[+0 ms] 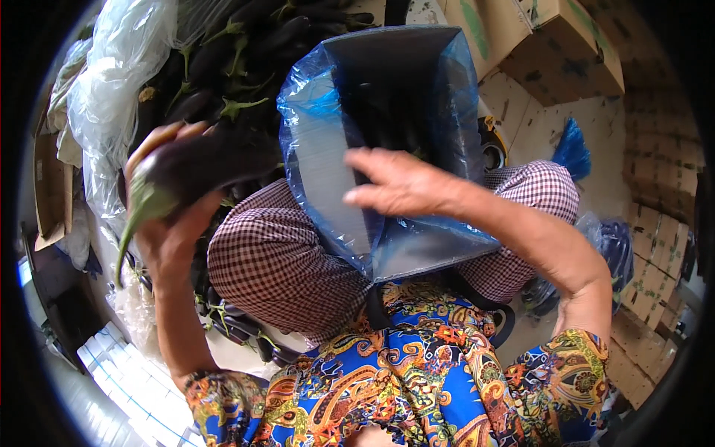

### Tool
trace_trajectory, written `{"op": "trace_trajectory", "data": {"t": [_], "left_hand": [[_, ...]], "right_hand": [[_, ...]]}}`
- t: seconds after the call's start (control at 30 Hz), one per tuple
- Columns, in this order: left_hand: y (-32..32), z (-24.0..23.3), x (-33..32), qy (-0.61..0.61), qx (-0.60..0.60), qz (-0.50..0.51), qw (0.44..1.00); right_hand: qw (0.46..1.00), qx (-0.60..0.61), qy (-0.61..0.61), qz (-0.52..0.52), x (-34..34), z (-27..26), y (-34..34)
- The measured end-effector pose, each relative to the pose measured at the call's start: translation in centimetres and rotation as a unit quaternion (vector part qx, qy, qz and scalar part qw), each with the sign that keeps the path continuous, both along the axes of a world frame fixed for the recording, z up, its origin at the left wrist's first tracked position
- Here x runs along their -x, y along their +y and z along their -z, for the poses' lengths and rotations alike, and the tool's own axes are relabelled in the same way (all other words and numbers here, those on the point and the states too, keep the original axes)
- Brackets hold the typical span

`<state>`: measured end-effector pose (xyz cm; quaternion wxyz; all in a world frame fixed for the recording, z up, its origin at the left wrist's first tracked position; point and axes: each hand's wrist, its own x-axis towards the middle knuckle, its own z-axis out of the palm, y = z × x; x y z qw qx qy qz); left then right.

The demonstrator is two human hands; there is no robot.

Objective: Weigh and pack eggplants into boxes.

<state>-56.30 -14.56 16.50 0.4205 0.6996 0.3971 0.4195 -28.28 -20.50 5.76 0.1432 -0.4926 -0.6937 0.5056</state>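
Observation:
My left hand (173,237) grips a large dark purple eggplant (195,165), its green calyx and curved stem pointing towards me. This eggplant is slightly blurred and hangs above the left edge of a heap of eggplants (285,33). Between my knees stands an open box (318,151) lined with blue plastic film (301,84). Deep in its shadow lie dark eggplants (399,120), hard to make out singly. Over the box's opening, near its left wall, my right hand (410,181) is held with fingers apart and nothing in it.
Clear plastic sheeting (123,67) borders the heap on the left. Cardboard boxes (564,56) stand at the upper right, with stacked cartons (653,251) along the right side. A roll of tape (494,153) sits beside the lined box. White strapped packs (128,380) lie lower left.

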Motion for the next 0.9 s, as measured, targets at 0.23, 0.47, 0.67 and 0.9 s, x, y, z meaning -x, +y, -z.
{"op": "trace_trajectory", "data": {"t": [0.23,0.47,0.67,0.9], "left_hand": [[5.0,1.4,-9.0,0.164,-0.134,0.163,0.963],[6.2,5.8,-13.8,0.221,-0.266,0.266,0.9],[6.2,5.9,-12.3,0.305,-0.22,0.262,0.889],[5.8,7.0,-11.5,0.277,-0.179,0.292,0.898]], "right_hand": [[0.984,0.103,-0.057,-0.135,4.7,-5.3,-4.8],[0.98,0.103,0.09,-0.142,6.4,0.1,-6.9],[0.968,0.088,-0.033,-0.235,0.2,-6.2,-2.3],[0.971,-0.053,-0.22,-0.075,-3.7,2.0,8.7]]}}
